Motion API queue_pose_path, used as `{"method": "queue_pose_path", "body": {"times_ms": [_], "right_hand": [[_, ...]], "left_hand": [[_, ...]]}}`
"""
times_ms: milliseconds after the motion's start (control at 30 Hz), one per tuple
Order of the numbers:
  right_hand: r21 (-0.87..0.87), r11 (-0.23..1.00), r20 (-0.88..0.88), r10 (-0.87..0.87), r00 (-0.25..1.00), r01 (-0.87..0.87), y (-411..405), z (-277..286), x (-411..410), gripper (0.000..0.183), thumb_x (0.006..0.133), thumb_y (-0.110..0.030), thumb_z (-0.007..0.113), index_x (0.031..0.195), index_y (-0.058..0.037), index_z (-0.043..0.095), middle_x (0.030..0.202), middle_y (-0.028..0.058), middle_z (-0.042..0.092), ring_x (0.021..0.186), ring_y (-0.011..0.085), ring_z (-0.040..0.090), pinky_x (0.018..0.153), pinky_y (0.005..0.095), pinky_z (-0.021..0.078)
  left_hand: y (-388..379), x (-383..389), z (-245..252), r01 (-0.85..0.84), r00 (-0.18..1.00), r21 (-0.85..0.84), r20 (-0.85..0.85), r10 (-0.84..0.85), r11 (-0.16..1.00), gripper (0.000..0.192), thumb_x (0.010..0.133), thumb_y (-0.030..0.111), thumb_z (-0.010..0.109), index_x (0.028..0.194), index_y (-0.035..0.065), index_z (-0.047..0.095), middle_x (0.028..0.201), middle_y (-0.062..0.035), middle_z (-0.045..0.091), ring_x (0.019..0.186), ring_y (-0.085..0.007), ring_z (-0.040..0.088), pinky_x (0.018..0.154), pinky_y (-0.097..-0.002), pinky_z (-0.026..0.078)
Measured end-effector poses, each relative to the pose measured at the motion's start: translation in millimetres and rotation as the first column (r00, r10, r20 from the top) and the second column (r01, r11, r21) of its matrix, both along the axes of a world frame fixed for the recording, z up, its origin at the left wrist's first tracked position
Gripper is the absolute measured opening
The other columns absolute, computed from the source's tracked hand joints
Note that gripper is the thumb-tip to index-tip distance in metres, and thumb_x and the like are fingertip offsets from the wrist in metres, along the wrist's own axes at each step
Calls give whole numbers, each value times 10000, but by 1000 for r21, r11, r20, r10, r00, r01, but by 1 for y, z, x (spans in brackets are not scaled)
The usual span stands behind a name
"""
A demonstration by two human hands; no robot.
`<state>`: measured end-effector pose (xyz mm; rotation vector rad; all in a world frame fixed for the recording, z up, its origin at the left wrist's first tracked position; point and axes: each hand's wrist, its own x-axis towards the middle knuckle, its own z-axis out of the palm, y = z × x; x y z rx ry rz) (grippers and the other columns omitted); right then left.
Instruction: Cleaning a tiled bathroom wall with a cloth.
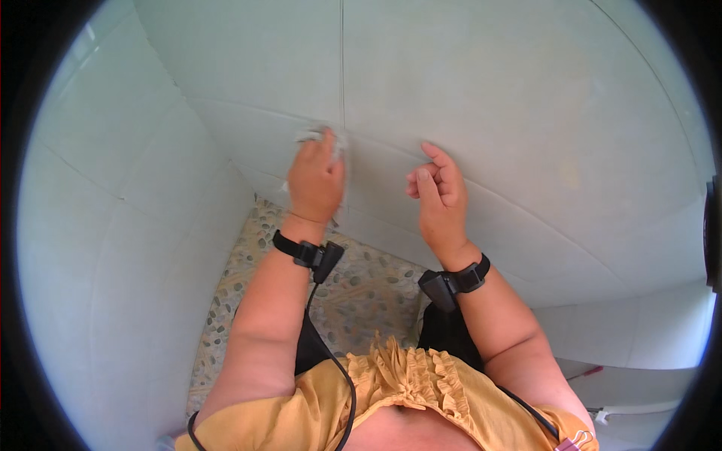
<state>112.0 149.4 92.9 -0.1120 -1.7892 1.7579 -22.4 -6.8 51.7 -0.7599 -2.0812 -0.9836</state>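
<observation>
My left hand (pixel 317 175) is closed around a pale, crumpled cloth or wipe (pixel 309 136) and presses it to the light tiled wall (pixel 451 79), beside a vertical tile joint. Slight blur covers this hand and the cloth, so its full shape is hidden. To the right, my right hand (pixel 441 191) is held up close to the same wall, fingers loosely curled and index finger raised, with nothing in it. Black straps with small devices circle both wrists.
A second tiled wall (pixel 130 225) meets the first in a corner at the left. Below lies a pebble-patterned floor (pixel 361 282). At the lower right are a red-handled tool (pixel 592 372) and a white fitting or rail (pixel 637 410). A black cable runs from my left wrist.
</observation>
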Motion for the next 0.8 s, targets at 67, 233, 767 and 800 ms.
{"method": "queue_pose_path", "body": {"times_ms": [67,233,767,800], "right_hand": [[28,999,-25,40,999,-39,2,-5,0,349,988,-54,526,1334,-10,510,891,25,609,769,89,575,719,238,504],[40,998,-16,49,999,-48,-1,-3,0,355,984,-47,533,1335,-4,505,896,28,618,762,89,577,718,240,508],[66,998,0,-14,1000,14,4,-3,2,352,984,-46,531,1334,-7,515,891,32,611,779,90,578,725,246,514],[65,998,2,-16,1000,16,3,-2,2,352,984,-46,531,1334,-7,515,891,32,611,779,90,578,725,246,514]], "left_hand": [[7,12,1,50,996,-87,-75,-56,995,439,794,60,648,1232,90,654,884,-103,593,797,-305,596,675,-406,503],[7,11,10,66,997,-75,-44,-69,995,450,756,36,647,1195,127,679,850,-80,572,745,-286,594,618,-385,499],[-12,-42,-21,-114,993,229,9,115,967,369,819,82,604,1184,60,654,900,-116,615,833,-323,602,709,-417,507],[-18,-49,-19,-144,989,234,1,148,961,361,835,91,600,1190,45,647,915,-128,621,850,-329,602,726,-423,503]]}}
